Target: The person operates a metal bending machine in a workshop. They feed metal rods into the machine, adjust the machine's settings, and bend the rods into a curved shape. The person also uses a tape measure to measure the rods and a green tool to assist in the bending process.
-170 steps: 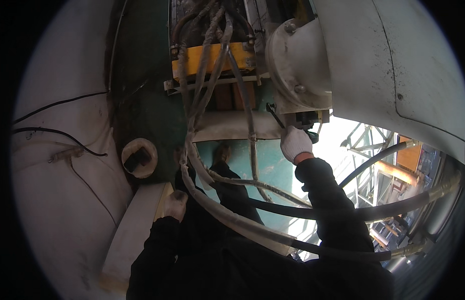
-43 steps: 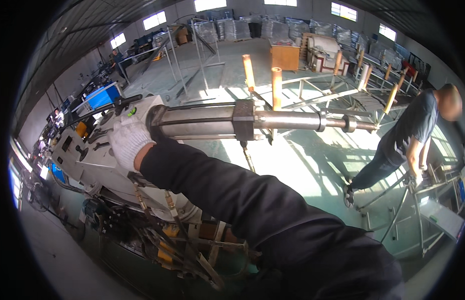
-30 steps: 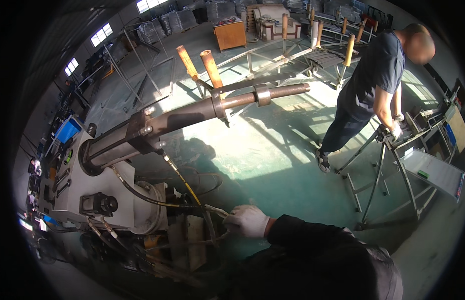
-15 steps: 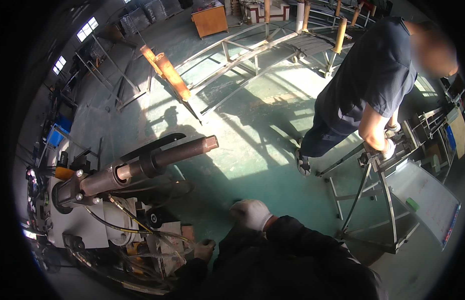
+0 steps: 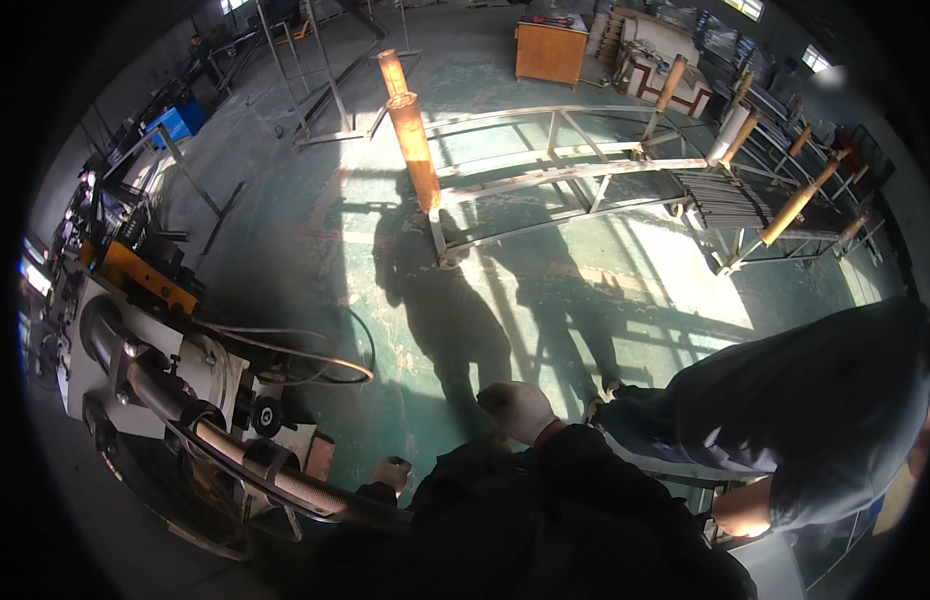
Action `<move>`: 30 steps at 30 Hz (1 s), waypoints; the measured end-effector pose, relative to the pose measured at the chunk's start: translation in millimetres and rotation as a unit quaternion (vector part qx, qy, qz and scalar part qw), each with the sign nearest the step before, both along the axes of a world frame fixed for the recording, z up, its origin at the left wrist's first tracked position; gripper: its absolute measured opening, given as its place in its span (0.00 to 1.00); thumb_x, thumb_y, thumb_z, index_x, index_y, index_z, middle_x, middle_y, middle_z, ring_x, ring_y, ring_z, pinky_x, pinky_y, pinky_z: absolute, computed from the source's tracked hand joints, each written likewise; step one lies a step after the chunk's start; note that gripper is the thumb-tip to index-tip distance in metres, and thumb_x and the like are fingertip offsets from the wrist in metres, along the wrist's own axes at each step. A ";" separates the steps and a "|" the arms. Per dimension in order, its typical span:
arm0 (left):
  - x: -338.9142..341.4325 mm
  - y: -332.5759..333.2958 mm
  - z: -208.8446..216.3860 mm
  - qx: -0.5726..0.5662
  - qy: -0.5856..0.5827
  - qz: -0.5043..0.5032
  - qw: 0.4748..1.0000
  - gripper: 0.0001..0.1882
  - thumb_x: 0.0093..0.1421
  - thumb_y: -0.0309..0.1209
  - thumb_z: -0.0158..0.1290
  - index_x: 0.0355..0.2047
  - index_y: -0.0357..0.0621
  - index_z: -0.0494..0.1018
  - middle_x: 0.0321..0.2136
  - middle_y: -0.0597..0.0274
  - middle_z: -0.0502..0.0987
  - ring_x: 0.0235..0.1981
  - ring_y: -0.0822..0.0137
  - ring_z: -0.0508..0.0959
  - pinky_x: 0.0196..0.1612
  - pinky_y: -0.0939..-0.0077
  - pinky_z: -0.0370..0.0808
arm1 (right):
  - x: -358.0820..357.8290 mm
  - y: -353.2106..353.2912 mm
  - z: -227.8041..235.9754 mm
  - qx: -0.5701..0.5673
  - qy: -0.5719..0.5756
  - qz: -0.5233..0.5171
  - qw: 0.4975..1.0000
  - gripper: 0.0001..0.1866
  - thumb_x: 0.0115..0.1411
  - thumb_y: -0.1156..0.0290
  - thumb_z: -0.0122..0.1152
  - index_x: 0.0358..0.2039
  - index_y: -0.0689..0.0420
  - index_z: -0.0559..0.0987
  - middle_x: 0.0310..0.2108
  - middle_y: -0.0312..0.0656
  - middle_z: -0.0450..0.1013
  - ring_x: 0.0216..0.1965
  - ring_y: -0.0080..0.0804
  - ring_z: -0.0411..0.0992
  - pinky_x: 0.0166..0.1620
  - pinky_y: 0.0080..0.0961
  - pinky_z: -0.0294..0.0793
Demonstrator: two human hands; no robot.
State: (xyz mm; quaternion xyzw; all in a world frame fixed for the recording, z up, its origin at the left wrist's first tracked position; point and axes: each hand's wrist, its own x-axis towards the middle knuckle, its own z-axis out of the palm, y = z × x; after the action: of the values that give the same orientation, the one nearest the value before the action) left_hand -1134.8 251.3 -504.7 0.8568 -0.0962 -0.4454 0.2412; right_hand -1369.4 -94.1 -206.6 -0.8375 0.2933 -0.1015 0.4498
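My right hand (image 5: 519, 411), in a white work glove, is held in front of my dark clothing with its fingers curled and nothing visible in them. Lower and to the left, my left hand (image 5: 392, 473) shows small at the end of its dark sleeve. Its fingers look folded, and I see no object in them. Nearest to it is a machine with a grey housing (image 5: 103, 372) and a long metal shaft (image 5: 285, 480) that slants down toward my left forearm. Whether that arm touches the shaft I cannot tell.
Ahead stands a long metal frame rack (image 5: 575, 172) with upright yellowish posts (image 5: 413, 150). Another person (image 5: 785, 410) leans over at the right, one arm reaching low. Hoses (image 5: 330, 365) loop out beside the machine. An orange-brown cabinet (image 5: 551, 52) and a blue box (image 5: 175, 122) stand farther off.
My view has swung, so the rack and cabinet sit farther right, while the co-worker shows lower at the right edge. The machine's shaft now points down toward me. Both my hands remain low before me.
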 end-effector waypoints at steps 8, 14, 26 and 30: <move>-56.1 -90.1 89.8 -0.007 -0.076 0.183 0.980 0.21 0.70 0.45 0.63 0.48 0.39 0.89 0.43 0.51 0.91 0.46 0.52 0.89 0.52 0.54 0.84 | 77.1 -122.7 -12.4 0.019 0.031 0.205 0.978 0.17 0.74 0.55 0.66 0.50 0.52 0.92 0.46 0.49 0.89 0.52 0.54 0.86 0.57 0.45 0.85; -103.5 -187.8 111.7 -0.016 -0.083 0.308 0.948 0.19 0.68 0.44 0.65 0.50 0.42 0.90 0.47 0.46 0.91 0.52 0.46 0.90 0.58 0.54 0.84 | 130.2 -238.4 -0.5 -0.002 -0.031 0.238 0.971 0.12 0.72 0.60 0.73 0.46 0.55 0.92 0.42 0.52 0.89 0.47 0.53 0.88 0.51 0.44 0.87; 148.2 -291.3 256.9 -0.171 -0.345 0.445 0.809 0.16 0.72 0.41 0.60 0.46 0.39 0.87 0.41 0.43 0.89 0.47 0.42 0.89 0.53 0.54 0.83 | 322.2 -262.1 -20.8 0.025 -0.036 0.533 0.845 0.13 0.71 0.60 0.72 0.46 0.56 0.92 0.39 0.53 0.88 0.43 0.55 0.87 0.47 0.45 0.86; 304.9 -274.7 376.0 -0.212 -0.537 0.434 0.692 0.11 0.73 0.30 0.65 0.51 0.37 0.84 0.42 0.48 0.87 0.44 0.54 0.89 0.52 0.65 0.84 | 429.1 -287.6 -26.4 0.018 -0.021 0.525 0.851 0.10 0.71 0.67 0.74 0.47 0.58 0.92 0.41 0.50 0.89 0.45 0.48 0.89 0.50 0.39 0.88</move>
State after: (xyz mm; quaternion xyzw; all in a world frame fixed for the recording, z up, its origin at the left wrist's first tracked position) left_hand -829.9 -23.4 -128.7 0.8224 0.0811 0.2774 0.4901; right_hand -940.3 -381.7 -233.0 -0.8562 -0.1979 0.1372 0.4572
